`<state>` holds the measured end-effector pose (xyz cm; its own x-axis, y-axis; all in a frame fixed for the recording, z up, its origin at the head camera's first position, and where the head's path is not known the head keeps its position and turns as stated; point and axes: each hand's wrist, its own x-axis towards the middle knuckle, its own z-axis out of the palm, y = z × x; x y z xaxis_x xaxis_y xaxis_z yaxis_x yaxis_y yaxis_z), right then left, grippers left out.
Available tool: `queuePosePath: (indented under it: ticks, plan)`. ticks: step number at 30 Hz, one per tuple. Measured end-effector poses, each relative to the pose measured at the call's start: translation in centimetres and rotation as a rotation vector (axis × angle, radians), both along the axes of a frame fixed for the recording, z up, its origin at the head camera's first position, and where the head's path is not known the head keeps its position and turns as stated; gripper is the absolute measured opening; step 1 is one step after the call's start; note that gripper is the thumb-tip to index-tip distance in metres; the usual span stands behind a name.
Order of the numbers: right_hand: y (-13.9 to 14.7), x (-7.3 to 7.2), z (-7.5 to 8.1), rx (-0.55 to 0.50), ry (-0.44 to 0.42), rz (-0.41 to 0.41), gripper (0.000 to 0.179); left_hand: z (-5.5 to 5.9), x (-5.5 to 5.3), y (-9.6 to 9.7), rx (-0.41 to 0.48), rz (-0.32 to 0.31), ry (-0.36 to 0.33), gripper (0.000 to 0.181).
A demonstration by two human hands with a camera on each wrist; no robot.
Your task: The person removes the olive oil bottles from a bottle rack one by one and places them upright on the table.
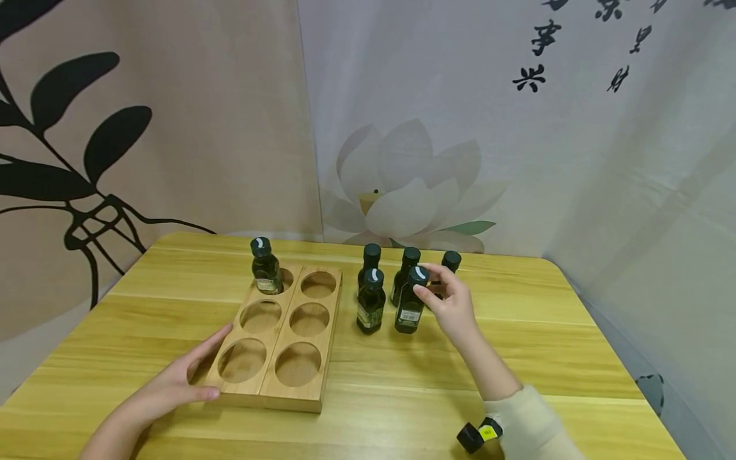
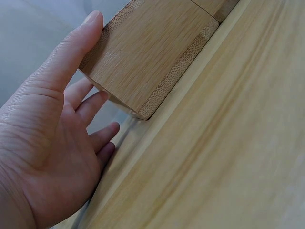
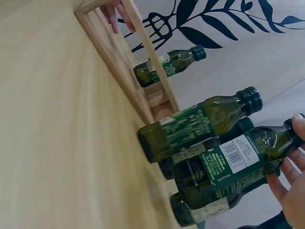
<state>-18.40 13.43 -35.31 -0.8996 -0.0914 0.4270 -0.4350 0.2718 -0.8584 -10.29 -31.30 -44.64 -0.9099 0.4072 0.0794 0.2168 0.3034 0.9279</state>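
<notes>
My right hand (image 1: 451, 303) pinches a dark green glass bottle (image 1: 410, 310) near its black cap, between thumb and fingers. In the right wrist view, that bottle (image 3: 228, 164) shows a green label with a white barcode patch. Close by on the table stands a similar bottle (image 1: 370, 310), with several more behind, partly hidden. My left hand (image 1: 178, 377) touches the near left corner of a wooden rack (image 1: 287, 386) with round holes. In the left wrist view the thumb lies at the rack's end and the fingers extend loosely along its side. One bottle (image 1: 267, 268) stands in the rack's far left hole.
The rack and bottles stand on a yellow wood-grain table (image 1: 546, 358). A printed curtain (image 1: 230, 128) hangs right behind the far edge. A black device with a yellow label (image 1: 487, 432) is at my right sleeve.
</notes>
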Motion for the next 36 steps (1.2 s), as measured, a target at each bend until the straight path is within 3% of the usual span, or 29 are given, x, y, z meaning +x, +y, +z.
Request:
queuePosePath:
  ticks: [10, 18, 24, 34, 36]
  plan:
    - [0.0, -0.3, -2.0, -0.010, -0.038, 0.024, 0.036, -0.3, 0.0, -0.1, -0.008, 0.006, 0.019, 0.088]
    - [0.0, -0.4, -2.2, -0.008, -0.025, 0.013, 0.037, -0.3, -0.1, -0.1, -0.016, 0.009, 0.034, 0.088]
    - [0.1, -0.2, -1.5, -0.032, 0.040, 0.008, 0.044, -0.2, -0.1, -0.1, -0.028, 0.015, 0.024, 0.087]
    - [-1.6, 0.4, 1.2, -0.113, 0.224, 0.062, 0.038, -0.4, -0.2, -0.3, -0.044, 0.013, 0.031, 0.087]
    - [-2.0, 0.1, 1.1, -0.133, 0.243, 0.076, 0.039, -0.3, -0.2, -0.2, -0.043, 0.015, 0.021, 0.087]
